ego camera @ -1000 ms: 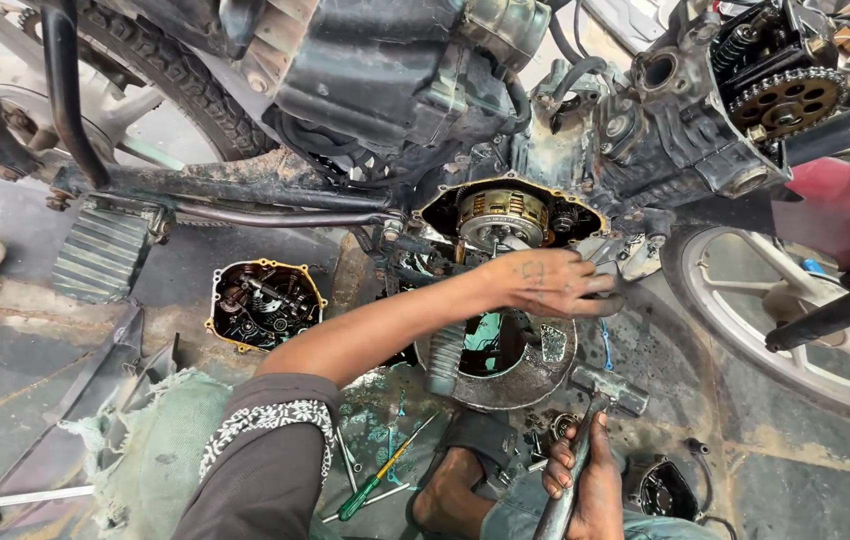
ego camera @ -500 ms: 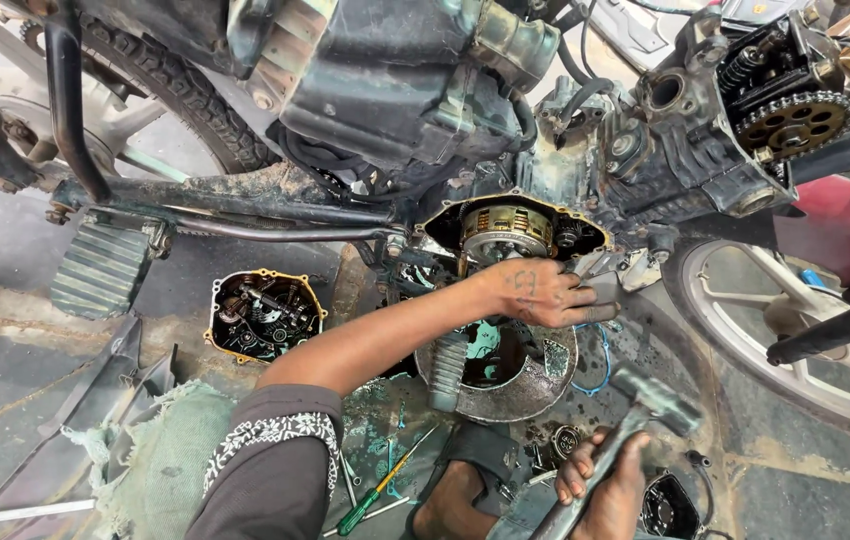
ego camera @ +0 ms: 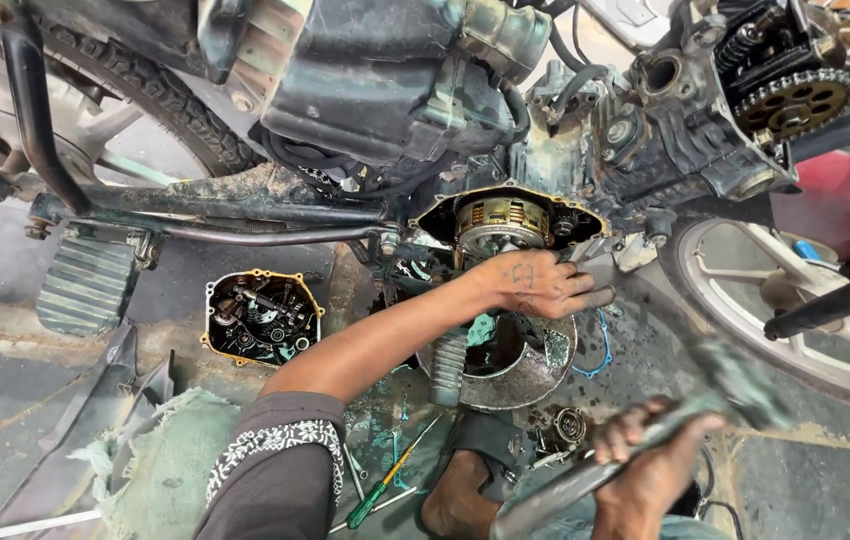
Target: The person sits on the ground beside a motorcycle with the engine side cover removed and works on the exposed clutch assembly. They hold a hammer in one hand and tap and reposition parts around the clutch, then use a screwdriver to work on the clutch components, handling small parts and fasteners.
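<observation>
Beside open engine [ego camera: 510, 225], right hand [ego camera: 650, 465] gripping hammer [ego camera: 645, 435], head up-right

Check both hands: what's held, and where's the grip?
Right hand grips a hammer partway along its handle. Left hand presses against the open engine case; whether it holds anything cannot be told.

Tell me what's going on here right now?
A person is working on a grimy motorcycle engine with its side cover off. Their left hand rests just below the exposed round clutch assembly. Their right hand grips a blurred metal hammer, raised to the right. A removed engine cover with an orange gasket lies on the ground, and a green-handled screwdriver nearby.
</observation>
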